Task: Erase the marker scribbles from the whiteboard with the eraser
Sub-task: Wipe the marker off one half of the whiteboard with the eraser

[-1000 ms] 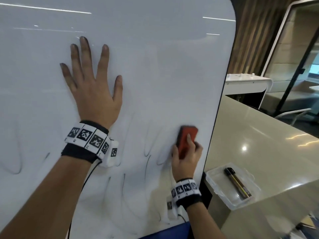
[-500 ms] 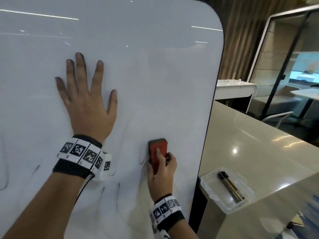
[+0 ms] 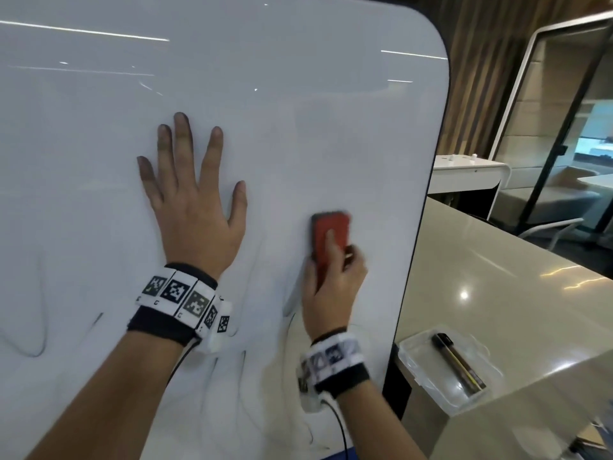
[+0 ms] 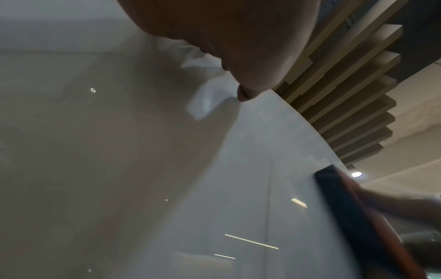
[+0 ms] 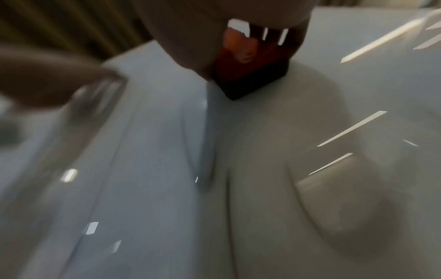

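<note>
1. Red eraser (image 3: 330, 239) is pressed on the whiteboard (image 3: 298, 111), grasped by the right hand (image 3: 333, 287): thumb on one side, fingers curled over the back. If this grip slips, the eraser may tilt and only smear the ink.
2. Left hand (image 3: 195, 214) lies flat on the board, fingers straight and spread, holding nothing. Its fingertips (image 3: 180, 119) look dark, so they could leave new stains.
3. Faint scribbles (image 3: 229, 370) remain below both wrists, well under the fingers. Strokes that stay high would miss them.
</note>
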{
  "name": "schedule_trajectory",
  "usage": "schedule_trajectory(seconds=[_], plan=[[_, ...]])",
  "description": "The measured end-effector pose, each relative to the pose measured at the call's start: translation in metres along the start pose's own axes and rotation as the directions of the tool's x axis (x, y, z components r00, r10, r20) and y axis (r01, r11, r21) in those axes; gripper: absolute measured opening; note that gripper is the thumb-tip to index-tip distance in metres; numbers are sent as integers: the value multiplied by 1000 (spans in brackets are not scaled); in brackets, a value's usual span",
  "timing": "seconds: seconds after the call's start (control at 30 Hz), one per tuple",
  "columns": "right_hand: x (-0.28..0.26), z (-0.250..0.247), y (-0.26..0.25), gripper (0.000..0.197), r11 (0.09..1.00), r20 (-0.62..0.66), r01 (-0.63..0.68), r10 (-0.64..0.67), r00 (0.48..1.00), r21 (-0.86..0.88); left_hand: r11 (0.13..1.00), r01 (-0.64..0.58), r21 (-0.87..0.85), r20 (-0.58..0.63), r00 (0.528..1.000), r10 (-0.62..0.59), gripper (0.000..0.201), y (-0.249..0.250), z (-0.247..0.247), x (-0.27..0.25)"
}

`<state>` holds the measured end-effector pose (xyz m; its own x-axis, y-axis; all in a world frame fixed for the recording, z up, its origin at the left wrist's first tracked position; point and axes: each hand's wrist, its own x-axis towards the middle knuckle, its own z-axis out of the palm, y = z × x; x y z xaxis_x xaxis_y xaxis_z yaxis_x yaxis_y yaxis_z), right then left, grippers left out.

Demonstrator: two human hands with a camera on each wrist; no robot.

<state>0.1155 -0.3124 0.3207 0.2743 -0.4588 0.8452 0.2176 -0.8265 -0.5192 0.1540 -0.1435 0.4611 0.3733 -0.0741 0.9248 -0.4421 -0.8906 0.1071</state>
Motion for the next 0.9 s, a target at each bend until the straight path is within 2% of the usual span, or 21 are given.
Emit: schedule_trajectory(seconds=[0.03, 0.1, 0.13, 0.17, 0.23, 0.33, 0.43, 0.5, 0.53, 0.6, 0.63, 0.7, 0.73, 0.77, 0.8, 0.83, 0.9], plan=[[-34, 3, 3, 62, 991, 118, 125, -119, 986, -47, 1000, -1, 7, 4, 1000, 1, 64, 0, -1, 0], [-96, -2, 17, 65, 942, 346, 323, -276, 897, -87, 1000, -14, 19, 19, 1000, 14, 65, -1, -3, 0], [-113, -6, 27, 65, 931, 411, 356, -295, 863, -78, 999, -27, 22, 29, 999, 27, 65, -3, -4, 0], [-113, -10, 35, 66, 926, 425, 371, -310, 851, -66, 999, -44, 27, 39, 998, 43, 65, -6, -5, -1], [-77, -10, 33, 66, 930, 354, 362, -319, 879, -62, 995, -85, 48, 61, 995, 82, 66, -13, -7, -1], [24, -11, -1, 55, 981, 55, 193, -192, 980, -22, 987, -157, 31, 101, 983, 154, 66, -26, -15, -3], [109, -13, -32, 54, 997, -151, 5, 8, 988, 82, 969, -230, -86, 131, 962, 239, 58, -39, -30, 0], [110, -3, -44, 56, 992, -204, -47, 70, 977, 113, 958, -217, -188, 141, 959, 245, 51, -50, -42, -1], [89, 4, -48, 56, 995, -184, -29, 46, 982, 92, 958, -184, -221, 127, 968, 215, 48, -56, -48, -2], [13, 16, -48, 54, 990, 3, 131, -131, 991, 53, 965, -107, -238, 69, 990, 126, 47, -69, -57, -6], [-32, 19, -42, 53, 966, 149, 257, -258, 955, 26, 972, -77, -222, 44, 995, 88, 47, -76, -60, -9], [-106, 19, -24, 59, 864, 408, 503, -459, 789, 0, 987, -41, -157, 20, 999, 44, 50, -92, -66, -15], [-121, 18, -15, 65, 807, 483, 590, -523, 702, 17, 992, -23, -122, 13, 1000, 25, 52, -100, -69, -19], [-115, 17, -11, 69, 766, 506, 642, -568, 649, 35, 995, -1, -97, 2, 1000, 1, 53, -108, -71, -21], [-95, 18, -14, 69, 750, 479, 661, -589, 651, 25, 996, 27, -80, -17, 999, -29, 54, -115, -73, -23], [-69, 18, -21, 63, 762, 412, 648, -590, 694, -1, 996, 60, -70, -40, 997, -63, 55, -121, -74, -25], [-6, 13, -43, 47, 855, 204, 517, -502, 841, -26, 991, 118, -60, -80, 989, -122, 56, -131, -73, -29]])
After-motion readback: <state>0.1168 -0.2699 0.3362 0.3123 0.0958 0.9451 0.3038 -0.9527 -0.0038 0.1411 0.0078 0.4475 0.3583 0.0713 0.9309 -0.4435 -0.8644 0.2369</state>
